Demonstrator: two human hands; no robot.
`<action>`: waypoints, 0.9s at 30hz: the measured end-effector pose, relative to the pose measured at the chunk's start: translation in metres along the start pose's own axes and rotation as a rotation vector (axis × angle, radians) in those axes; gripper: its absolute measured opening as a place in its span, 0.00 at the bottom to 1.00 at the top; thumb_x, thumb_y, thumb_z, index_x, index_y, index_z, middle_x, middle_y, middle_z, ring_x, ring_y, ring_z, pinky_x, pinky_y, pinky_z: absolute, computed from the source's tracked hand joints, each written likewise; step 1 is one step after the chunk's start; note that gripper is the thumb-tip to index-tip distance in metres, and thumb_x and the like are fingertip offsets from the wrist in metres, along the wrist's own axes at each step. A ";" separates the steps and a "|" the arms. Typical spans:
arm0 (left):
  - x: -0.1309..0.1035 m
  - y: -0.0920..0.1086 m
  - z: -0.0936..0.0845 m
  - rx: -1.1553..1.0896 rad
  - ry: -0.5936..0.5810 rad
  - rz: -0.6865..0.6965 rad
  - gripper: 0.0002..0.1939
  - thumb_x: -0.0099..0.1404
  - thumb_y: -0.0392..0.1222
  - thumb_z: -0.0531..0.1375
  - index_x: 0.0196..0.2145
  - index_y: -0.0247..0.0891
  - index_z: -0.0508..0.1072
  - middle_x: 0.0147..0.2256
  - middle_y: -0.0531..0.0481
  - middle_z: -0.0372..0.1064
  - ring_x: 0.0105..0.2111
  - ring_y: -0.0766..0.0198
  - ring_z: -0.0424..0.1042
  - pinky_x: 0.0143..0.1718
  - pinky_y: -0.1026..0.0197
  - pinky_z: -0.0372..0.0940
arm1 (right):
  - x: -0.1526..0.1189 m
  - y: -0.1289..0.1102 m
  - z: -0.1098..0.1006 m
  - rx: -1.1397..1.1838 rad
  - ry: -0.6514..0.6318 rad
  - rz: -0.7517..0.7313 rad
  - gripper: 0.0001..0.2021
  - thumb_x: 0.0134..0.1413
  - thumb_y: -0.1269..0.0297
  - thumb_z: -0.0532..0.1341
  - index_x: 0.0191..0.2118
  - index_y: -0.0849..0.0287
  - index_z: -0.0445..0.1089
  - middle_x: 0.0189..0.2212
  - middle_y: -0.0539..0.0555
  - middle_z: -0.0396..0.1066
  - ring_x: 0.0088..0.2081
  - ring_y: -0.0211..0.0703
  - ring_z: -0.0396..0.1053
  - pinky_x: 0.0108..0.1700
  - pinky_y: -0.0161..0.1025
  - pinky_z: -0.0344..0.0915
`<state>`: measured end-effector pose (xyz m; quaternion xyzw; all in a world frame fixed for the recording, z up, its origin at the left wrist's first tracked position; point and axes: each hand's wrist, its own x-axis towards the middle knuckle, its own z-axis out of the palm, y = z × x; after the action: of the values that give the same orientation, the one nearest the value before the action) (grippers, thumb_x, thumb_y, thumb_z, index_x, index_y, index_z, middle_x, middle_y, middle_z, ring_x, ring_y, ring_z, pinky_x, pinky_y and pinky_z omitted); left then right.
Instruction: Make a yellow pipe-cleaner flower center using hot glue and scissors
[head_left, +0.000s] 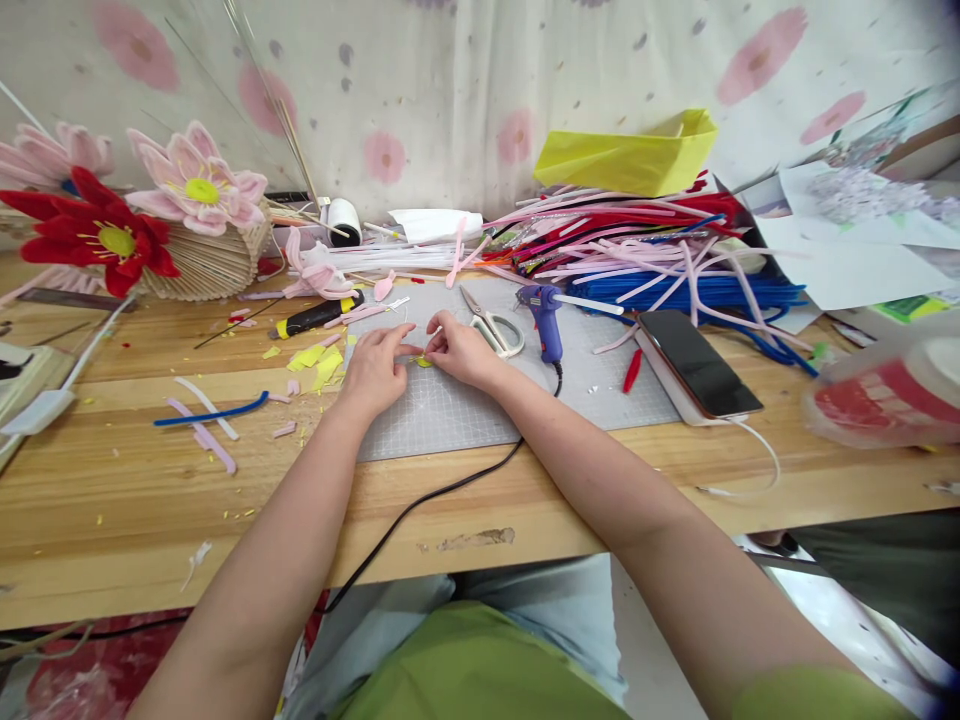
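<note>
Pinched between fingertips of left hand [373, 367] and right hand [461, 350]: small yellow piece [424, 360], held low over grey cutting mat [465, 410]. Scissors [491, 325] and blue glue gun [546, 315] are seen just beyond the right hand, on the mat.

We see from one head-worn camera, looking forward and down over the wooden table [480, 500], close above it, with the floral curtain [450, 80] filling the frame's top.
</note>
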<state>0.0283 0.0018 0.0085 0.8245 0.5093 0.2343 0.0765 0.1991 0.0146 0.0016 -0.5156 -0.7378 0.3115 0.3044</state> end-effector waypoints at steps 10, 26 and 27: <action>-0.002 0.005 -0.001 0.154 -0.036 0.033 0.31 0.54 0.27 0.52 0.56 0.33 0.66 0.49 0.41 0.69 0.52 0.52 0.65 0.57 0.50 0.59 | 0.000 0.001 0.001 -0.005 0.005 -0.015 0.15 0.47 0.77 0.60 0.40 0.57 0.56 0.29 0.47 0.73 0.32 0.37 0.71 0.38 0.36 0.63; -0.005 0.013 0.005 0.279 -0.036 0.108 0.30 0.58 0.29 0.51 0.59 0.34 0.63 0.46 0.40 0.71 0.49 0.53 0.68 0.54 0.49 0.60 | -0.003 -0.007 -0.010 -0.067 -0.062 -0.058 0.15 0.47 0.78 0.57 0.42 0.59 0.59 0.32 0.51 0.76 0.35 0.39 0.73 0.39 0.36 0.64; -0.005 0.013 0.004 0.283 -0.043 0.128 0.30 0.58 0.28 0.51 0.59 0.33 0.62 0.46 0.39 0.71 0.48 0.54 0.68 0.54 0.49 0.60 | -0.003 -0.008 -0.013 -0.083 -0.073 -0.068 0.16 0.47 0.78 0.56 0.43 0.59 0.59 0.32 0.52 0.76 0.35 0.39 0.73 0.40 0.35 0.63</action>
<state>0.0387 -0.0087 0.0085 0.8626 0.4821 0.1471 -0.0445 0.2052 0.0113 0.0153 -0.4905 -0.7779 0.2888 0.2663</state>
